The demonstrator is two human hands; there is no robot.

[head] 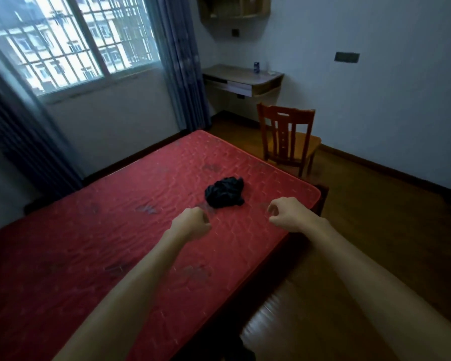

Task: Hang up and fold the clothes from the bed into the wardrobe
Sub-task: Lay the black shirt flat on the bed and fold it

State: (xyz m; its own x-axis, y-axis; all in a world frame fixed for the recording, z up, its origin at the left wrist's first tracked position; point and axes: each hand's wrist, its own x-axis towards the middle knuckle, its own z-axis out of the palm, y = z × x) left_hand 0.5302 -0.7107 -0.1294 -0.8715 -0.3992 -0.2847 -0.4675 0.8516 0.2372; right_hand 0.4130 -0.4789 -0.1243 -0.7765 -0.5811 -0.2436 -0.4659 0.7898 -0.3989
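Head view: you stand at the bed's corner, both bare forearms stretched out over the red mattress [110, 204]. Your left hand [193, 221] has its fingers curled in tight and grips nothing. Your right hand [287, 213] is loosely curled, with a gap between thumb and fingers, also empty. Neither hand touches cloth.

The black garment [224, 192] lies crumpled in a small heap on the mattress, near the corner. It sits at 1 o'clock from your left hand and at 10 o'clock from your right, just beyond both. It is the only piece of clothing visible on the bed, and what kind it is can't be told from the bunch.

The wooden chair [287, 136] stands on the floor at 1 o'clock from the heap, beside the bed's edge. The wall desk [242, 76] is at 12 o'clock further back, with a small blue item on top. The barred window [76, 43] is at 10 o'clock, with a curtain [180, 61] on its right side.

Progress, as a judgement: probably late in the task, since only one item shows on the bed. Not yet done for this piece: pick it up, shake it open, then fold or hang it and carry it over. The wardrobe is not in view, so what is already stored can't be checked.
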